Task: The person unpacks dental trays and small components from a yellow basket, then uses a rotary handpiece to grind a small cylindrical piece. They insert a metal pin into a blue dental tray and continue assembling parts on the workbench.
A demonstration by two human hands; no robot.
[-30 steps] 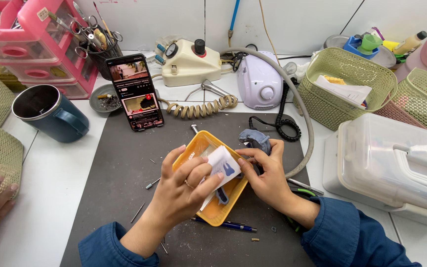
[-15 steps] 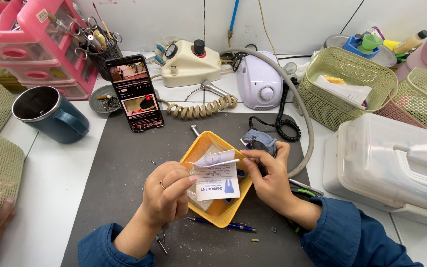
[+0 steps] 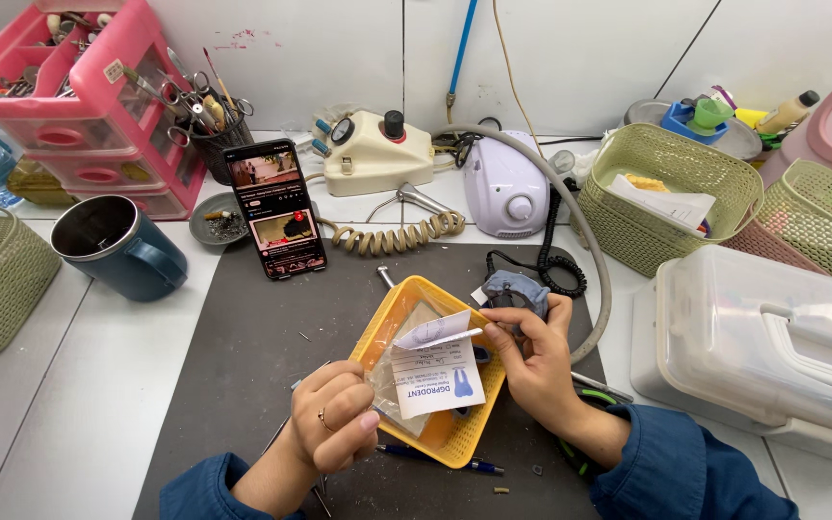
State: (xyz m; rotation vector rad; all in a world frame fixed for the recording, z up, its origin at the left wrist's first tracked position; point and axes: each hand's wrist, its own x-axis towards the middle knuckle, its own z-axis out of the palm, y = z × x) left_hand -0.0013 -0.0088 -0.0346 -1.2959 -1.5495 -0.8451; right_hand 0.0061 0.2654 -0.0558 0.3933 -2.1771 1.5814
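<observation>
Both hands are over a yellow mesh tray on a dark grey mat. My left hand pinches the lower left corner of a clear plastic bag. A white paper slip with blue print lies against the bag, its top folded over. My right hand pinches the folded top edge of the slip with thumb and forefinger. A blue-grey lump sits just behind my right hand's fingers. The bag and slip hide much of the tray's inside.
A phone playing video leans at the mat's back, with a blue mug to its left. Behind stand a pink drawer unit, a cream control box and a white motor unit. Green baskets and a white lidded box fill the right. A pen lies near the tray.
My left hand has slid down and left along the bag, and the paper slip has opened out below my right hand's pinch. Another person's hand at the left edge is gone from view.
</observation>
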